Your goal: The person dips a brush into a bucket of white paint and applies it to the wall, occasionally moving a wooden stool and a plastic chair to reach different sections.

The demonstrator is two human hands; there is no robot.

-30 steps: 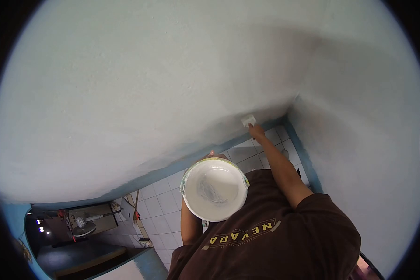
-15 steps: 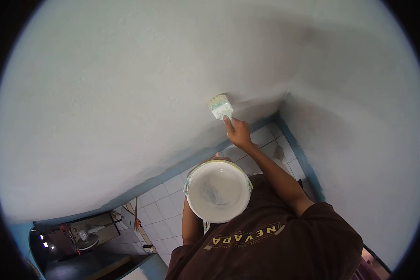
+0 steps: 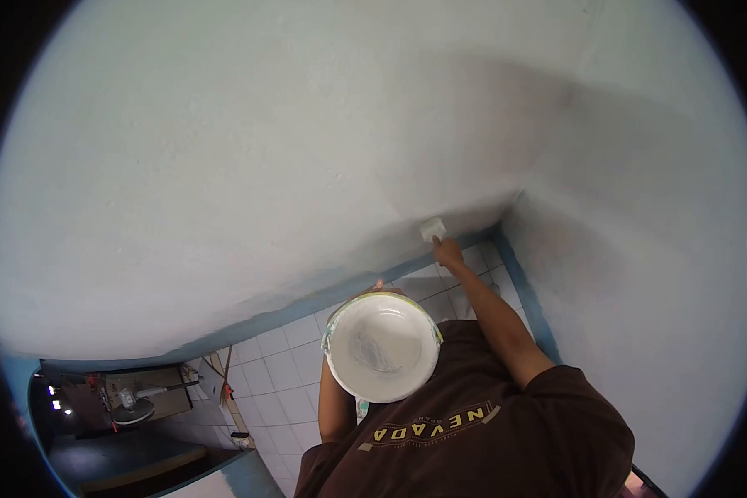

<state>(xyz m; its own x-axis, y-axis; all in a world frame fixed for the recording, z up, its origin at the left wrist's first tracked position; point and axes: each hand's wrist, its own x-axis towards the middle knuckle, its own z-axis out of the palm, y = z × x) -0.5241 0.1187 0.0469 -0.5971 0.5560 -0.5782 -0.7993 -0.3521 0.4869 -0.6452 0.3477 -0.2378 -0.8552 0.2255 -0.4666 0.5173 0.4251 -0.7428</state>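
My right hand (image 3: 450,254) is closed around the handle of a paintbrush (image 3: 432,229), whose bristles meet the pale wall low down near the corner. My left hand (image 3: 380,287) shows only its fingertips past the far rim of a white paint bucket (image 3: 382,349). The rest of it is hidden behind the bucket, which it holds up in front of my chest. White paint with greyish streaks lies inside, and dried paint marks the rim.
A blue band (image 3: 307,300) runs along the foot of the wall (image 3: 224,166), above white floor tiles (image 3: 278,365). A second wall (image 3: 639,249) meets it at the right. At lower left are a grinder-like tool (image 3: 133,407) and a blue-edged ledge (image 3: 249,477).
My right hand has moved the paintbrush down the wall and rightward, closer to the corner and the blue band. The bucket has shifted slightly in view and stays in my left hand.
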